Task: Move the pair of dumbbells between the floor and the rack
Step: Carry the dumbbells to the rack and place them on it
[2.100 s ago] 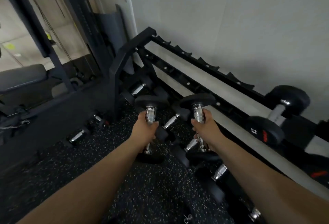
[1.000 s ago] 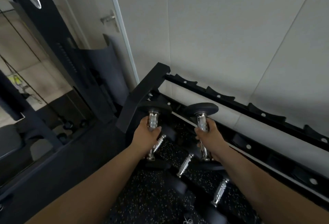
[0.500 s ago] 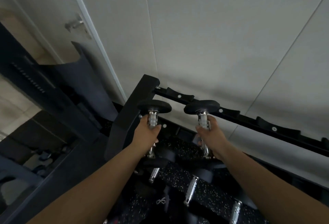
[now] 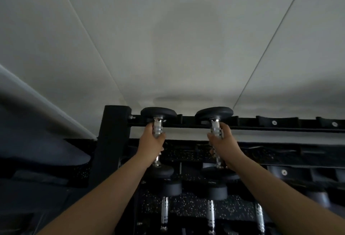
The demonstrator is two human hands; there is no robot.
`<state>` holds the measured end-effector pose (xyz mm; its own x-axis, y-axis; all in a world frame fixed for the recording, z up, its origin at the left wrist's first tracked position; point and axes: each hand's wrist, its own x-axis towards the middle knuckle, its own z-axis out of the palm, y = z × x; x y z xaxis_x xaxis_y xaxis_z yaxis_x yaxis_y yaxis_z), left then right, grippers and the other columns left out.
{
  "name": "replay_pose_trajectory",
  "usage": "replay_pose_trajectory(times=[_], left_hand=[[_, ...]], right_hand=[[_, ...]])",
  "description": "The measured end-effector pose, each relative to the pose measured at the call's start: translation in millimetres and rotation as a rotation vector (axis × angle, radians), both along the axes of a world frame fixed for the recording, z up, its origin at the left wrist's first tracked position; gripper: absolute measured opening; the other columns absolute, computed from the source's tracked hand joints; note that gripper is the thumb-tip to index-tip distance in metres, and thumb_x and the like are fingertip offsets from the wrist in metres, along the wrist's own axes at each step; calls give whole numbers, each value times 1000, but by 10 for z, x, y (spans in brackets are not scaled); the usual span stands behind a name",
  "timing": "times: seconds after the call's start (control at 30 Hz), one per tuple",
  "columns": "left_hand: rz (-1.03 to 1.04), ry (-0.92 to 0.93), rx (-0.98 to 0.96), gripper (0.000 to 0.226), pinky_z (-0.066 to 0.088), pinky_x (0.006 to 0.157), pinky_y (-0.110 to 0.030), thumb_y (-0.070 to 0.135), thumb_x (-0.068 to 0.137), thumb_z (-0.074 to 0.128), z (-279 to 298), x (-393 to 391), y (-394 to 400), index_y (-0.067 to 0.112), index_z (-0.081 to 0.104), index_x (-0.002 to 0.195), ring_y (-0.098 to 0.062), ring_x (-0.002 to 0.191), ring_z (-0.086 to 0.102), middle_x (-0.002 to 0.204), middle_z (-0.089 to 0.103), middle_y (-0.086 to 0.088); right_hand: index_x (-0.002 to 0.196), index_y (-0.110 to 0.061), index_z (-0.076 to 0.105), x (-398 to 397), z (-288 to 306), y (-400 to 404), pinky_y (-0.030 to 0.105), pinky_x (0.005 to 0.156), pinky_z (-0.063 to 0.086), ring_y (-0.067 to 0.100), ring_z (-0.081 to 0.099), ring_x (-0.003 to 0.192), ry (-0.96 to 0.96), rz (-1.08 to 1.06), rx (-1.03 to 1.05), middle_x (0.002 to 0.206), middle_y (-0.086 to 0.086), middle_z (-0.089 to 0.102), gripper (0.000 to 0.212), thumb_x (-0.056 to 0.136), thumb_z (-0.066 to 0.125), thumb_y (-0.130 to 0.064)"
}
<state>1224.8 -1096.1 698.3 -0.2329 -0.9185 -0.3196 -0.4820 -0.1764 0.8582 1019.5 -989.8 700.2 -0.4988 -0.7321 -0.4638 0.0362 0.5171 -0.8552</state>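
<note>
Nearly there, by the look of it. Both dumbbells off the floor and up at the top tier of the rack (image 4: 113, 141), one in each fist. Left hand (image 4: 152, 142) wrapped tight round the chrome handle of the left dumbbell (image 4: 158, 116); right hand (image 4: 222, 141) closed the same way round the handle of the right dumbbell (image 4: 214, 114). Far heads level with the back rail (image 4: 280, 122), seemingly touching or just above its saddles, though hard to tell which from this angle. Near heads down by the wrists, close to the front rail and partly hidden by the forearms, so no telling whether seated or not.

Left to do, judging from this: lower each weight fully into its cradle, check both ends sit square, then let go. Fingers not yet loosened on either side (so the load presumably rests with the person, not the rack).

Below, on a lower tier, other dumbbells (image 4: 211, 216) lined up, chrome handles catching the light, speckled rubber floor (image 4: 186, 205) visible between them.

As for writing: none legible. No brand, no weight figures readable on the rubber heads, too dark and seen edge-on. Pale round dots along the rails, probably bolt heads, not labels. Plain panelled wall (image 4: 177, 39) behind, bare of any sign.
</note>
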Motion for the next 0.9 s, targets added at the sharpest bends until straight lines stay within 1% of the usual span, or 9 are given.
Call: replay_pose_trajectory(times=[0.13,0.23,0.3,0.37,0.43,0.57,0.73,0.9], left_hand=[[-28,13,45,26,47,46,-21,20,89,59,-207,-95,-167,19,49,113,-19,65,59,93,60,-9],[-52,-11,79,33,46,45,-21,20,90,59,-360,-123,-205,21,46,120,-19,63,60,96,62,-10],[-56,-31,89,39,46,43,-19,22,90,58,-456,-138,-211,21,42,126,-16,58,59,92,62,-7],[-68,-36,86,41,46,42,-18,24,91,57,-519,-150,-226,21,40,128,-13,53,57,86,61,-3],[-83,-37,91,42,48,42,-20,25,91,56,-561,-153,-257,21,37,128,-12,51,57,83,60,-4],[-105,-31,110,44,49,44,-22,24,91,55,-586,-165,-277,23,32,129,-14,54,58,85,59,-6],[-114,-30,116,49,48,45,-23,22,92,54,-554,-178,-271,24,28,134,-15,60,58,87,57,-4],[-108,-38,136,51,49,52,-27,23,92,55,-527,-178,-266,24,28,135,-16,62,59,95,59,-7]], right_hand=[[139,-31,30,-70,-131,-64,25,45,47,19,58,57,8,-69,47,84,9,63,55,91,57,-25],[138,-34,29,-102,-261,-83,27,48,49,19,59,58,-14,-85,97,85,9,64,55,92,57,-26],[137,-31,30,-104,-355,-83,27,48,49,18,58,57,-13,-84,118,84,9,63,53,91,57,-25],[135,-27,32,-122,-432,-77,29,49,49,18,56,56,-8,-89,122,82,9,61,49,92,56,-24],[132,-28,34,-166,-476,-67,32,53,51,19,56,57,-12,-94,120,82,10,60,46,92,56,-25],[134,-35,31,-257,-503,-27,33,55,51,19,59,56,-4,-49,133,84,10,61,48,93,54,-30],[131,-33,33,-294,-501,-3,35,56,51,21,58,58,-35,-49,110,82,11,59,45,93,54,-30],[130,-31,35,-302,-467,10,31,53,51,20,57,58,-76,-54,86,80,10,58,42,93,55,-28]])
